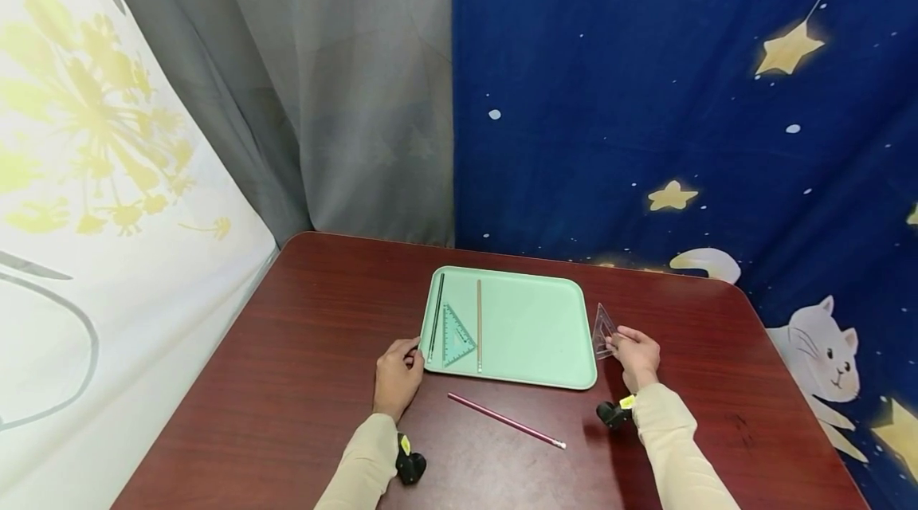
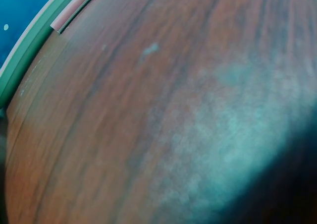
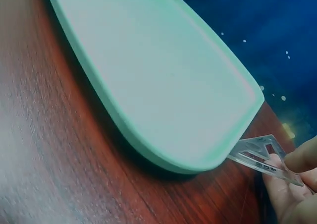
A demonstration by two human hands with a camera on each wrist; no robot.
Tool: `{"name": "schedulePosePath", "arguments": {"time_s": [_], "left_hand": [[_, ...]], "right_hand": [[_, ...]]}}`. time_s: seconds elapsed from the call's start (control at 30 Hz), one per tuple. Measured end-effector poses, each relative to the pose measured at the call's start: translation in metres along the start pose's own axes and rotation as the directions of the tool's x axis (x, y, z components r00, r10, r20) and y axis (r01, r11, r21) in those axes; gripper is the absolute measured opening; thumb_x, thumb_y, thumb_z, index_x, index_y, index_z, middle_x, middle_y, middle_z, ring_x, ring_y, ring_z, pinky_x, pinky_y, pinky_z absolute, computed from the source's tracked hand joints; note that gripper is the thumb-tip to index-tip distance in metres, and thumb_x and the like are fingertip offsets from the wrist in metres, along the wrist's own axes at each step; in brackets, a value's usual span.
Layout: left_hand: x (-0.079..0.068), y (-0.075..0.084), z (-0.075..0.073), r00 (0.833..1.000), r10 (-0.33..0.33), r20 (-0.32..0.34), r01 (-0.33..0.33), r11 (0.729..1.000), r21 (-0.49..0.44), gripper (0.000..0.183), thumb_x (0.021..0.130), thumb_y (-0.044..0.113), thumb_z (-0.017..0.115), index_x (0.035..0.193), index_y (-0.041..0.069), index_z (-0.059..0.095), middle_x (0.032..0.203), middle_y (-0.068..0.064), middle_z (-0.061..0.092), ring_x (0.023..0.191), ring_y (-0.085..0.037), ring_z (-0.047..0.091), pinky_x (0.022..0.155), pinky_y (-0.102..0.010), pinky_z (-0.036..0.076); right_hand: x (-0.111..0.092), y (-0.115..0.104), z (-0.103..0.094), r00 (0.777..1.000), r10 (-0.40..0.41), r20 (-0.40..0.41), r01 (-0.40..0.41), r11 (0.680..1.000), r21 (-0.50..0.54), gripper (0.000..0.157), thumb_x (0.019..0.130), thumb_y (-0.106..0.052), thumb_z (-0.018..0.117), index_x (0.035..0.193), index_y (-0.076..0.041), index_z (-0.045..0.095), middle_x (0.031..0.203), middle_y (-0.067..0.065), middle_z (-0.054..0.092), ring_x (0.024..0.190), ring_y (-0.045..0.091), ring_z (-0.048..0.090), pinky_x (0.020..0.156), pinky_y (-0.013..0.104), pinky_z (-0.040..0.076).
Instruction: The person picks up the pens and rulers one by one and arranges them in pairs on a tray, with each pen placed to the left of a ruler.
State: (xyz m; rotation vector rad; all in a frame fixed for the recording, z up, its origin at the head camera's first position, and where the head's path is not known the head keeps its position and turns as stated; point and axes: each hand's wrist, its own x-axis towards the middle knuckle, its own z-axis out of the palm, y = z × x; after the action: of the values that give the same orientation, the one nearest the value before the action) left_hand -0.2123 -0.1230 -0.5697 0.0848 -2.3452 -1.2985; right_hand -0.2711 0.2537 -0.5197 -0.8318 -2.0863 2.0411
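A pale green tray (image 1: 534, 327) lies on the table, its left front corner held by my left hand (image 1: 398, 378) with thumb and forefinger at the rim. Inside the tray's left part are a dark pencil (image 1: 436, 317), a set square (image 1: 453, 341) and a tan pencil (image 1: 479, 327), side by side. Just off the right rim, my right hand (image 1: 634, 355) pinches a clear triangular set square (image 3: 277, 172) between thumb and fingers. In the right wrist view its far corner overlaps the tray's edge. The left wrist view does not show my left hand.
A dark red pencil (image 1: 505, 419) with a pale eraser end lies in front of the tray on the brown wooden table (image 1: 315, 319). Behind the table hang a grey curtain (image 1: 373, 96) and a blue starry curtain (image 1: 574, 135).
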Motion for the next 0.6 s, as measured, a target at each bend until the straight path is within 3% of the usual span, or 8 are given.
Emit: {"name": "schedulePosePath", "arguments": {"time_s": [0.27, 0.6], "left_hand": [[0.0, -0.001, 0.0, 1.0, 0.014, -0.009, -0.014, 1.0, 0.004, 0.025, 0.084, 0.001, 0.062, 0.107, -0.001, 0.071, 0.096, -0.009, 0.069, 0.074, -0.014, 0.066, 0.063, -0.022, 0.055], [0.0, -0.001, 0.001, 1.0, 0.009, -0.002, -0.009, 1.0, 0.005, 0.025, 0.085, 0.001, 0.062, 0.108, 0.0, 0.071, 0.097, -0.008, 0.069, 0.074, -0.013, 0.066, 0.063, -0.021, 0.055]], "right_hand": [[-0.005, -0.003, -0.003, 0.997, 0.006, 0.072, -0.019, 0.983, 0.182, 0.039, 0.089, 0.011, 0.046, 0.128, 0.015, 0.043, 0.07, -0.007, 0.062, 0.069, 0.001, 0.064, 0.071, 0.016, 0.054], [-0.008, -0.012, -0.009, 0.995, -0.003, 0.1, -0.021, 0.969, 0.246, 0.04, 0.094, 0.004, 0.042, 0.134, 0.01, 0.04, 0.074, -0.011, 0.063, 0.076, 0.0, 0.065, 0.078, 0.015, 0.053]]}}
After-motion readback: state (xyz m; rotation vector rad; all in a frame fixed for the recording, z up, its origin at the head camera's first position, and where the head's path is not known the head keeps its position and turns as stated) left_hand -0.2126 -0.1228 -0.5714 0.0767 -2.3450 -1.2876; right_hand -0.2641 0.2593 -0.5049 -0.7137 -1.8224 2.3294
